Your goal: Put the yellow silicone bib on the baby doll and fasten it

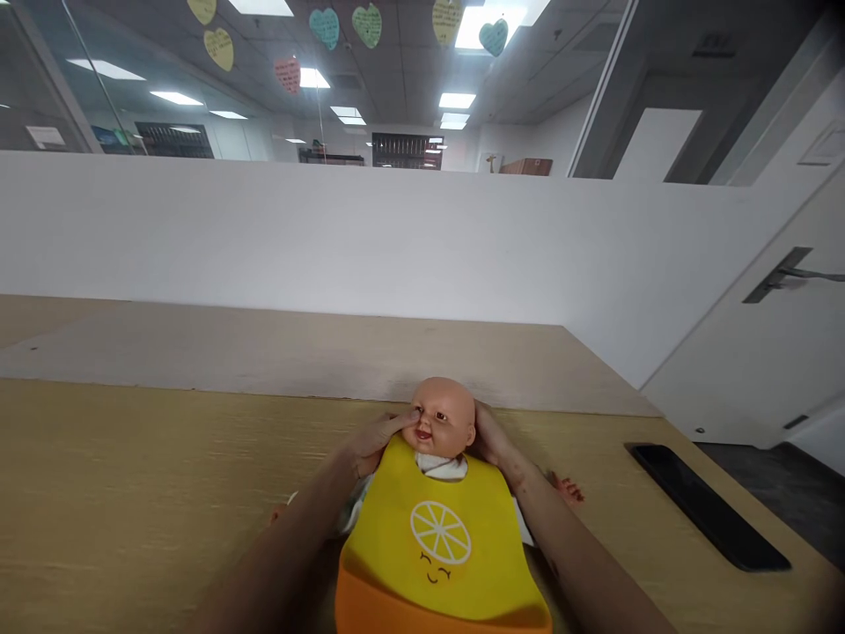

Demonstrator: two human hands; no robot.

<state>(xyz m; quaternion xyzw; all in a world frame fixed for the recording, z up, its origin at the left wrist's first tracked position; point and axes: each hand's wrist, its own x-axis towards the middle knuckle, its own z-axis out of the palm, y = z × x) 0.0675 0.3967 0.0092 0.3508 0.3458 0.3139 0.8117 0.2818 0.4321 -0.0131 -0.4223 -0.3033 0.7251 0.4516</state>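
Doll (444,416) is lying face-up on the wood-look worktop (165,475), bald head pointing toward the white wall (330,242) beyond it. It's wearing a yellow bib (488,519) with a white citrus slice and a little smiley printed on it, plus an orange bottom edge, and there's some white cloth (441,467) bunched at the doll's neck. Left hand (378,443) is on one side of the doll's head, thumb on the cheek by the nose; its other fingers are mostly tucked out of sight, so can't tell if they're together or spread. Right hand (489,434) is against the other side of the head, fingers hidden behind the doll, so can't tell there either. One tiny doll hand (569,489) pokes out past the right forearm. Off to the doll's right as the camera sees it, well apart, sits a flat black phone-like slab (713,506), and farther out that way is a door (759,352).
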